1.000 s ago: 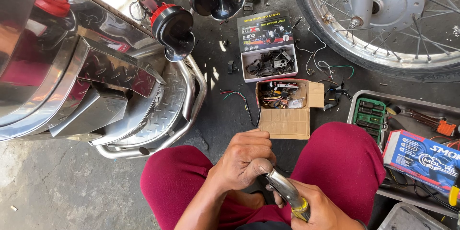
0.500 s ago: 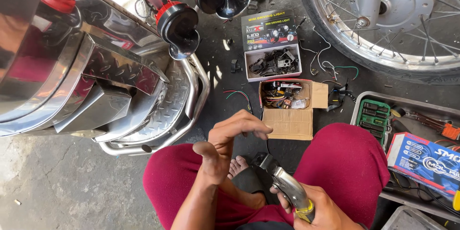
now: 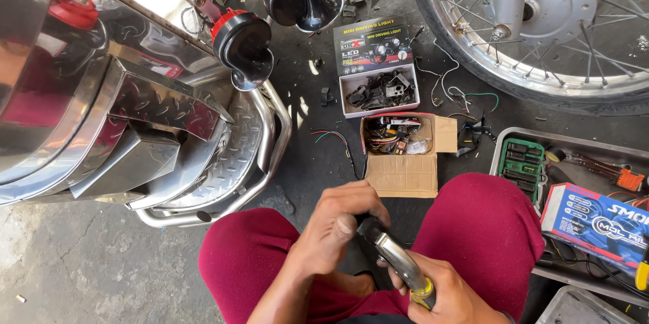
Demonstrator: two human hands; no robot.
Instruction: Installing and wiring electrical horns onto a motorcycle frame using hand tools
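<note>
Between our knees, our right hand grips the yellow-handled knife, while our left hand closes round its black tip, hands together. Just beyond lies an open cardboard box of wires, then the spoked wheel.
</note>
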